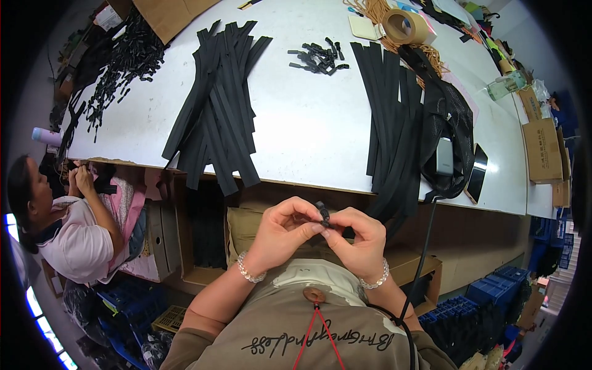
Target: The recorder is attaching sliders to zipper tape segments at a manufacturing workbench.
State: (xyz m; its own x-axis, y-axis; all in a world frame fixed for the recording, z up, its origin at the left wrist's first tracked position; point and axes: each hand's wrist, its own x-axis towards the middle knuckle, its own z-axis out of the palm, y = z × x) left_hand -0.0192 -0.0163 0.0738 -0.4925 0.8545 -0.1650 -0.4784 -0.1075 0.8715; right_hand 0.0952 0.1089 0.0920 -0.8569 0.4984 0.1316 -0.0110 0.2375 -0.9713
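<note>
In front of my body, below the table's near edge, my left hand (280, 227) and my right hand (359, 239) meet fingertip to fingertip. Both are closed in a pinch on a small black piece (322, 208) that looks like a zipper slider; its lower part is hidden by the fingers. Beyond my hands on the white table (296, 129) is a small heap of similar black pieces (319, 57). Flat black strips (219, 111), resembling zipper tapes, lie in a crossed pile at left. More black strips (388, 117) at right hang over the near edge.
A large heap of small black pieces (132, 55) covers the far left. A black mesh bag (445, 111), a phone (476, 174), a tape roll (406, 26) and tan cord (373, 8) are at right. A co-worker (74, 228) sits at left. Blue crates (499, 285) stand lower right.
</note>
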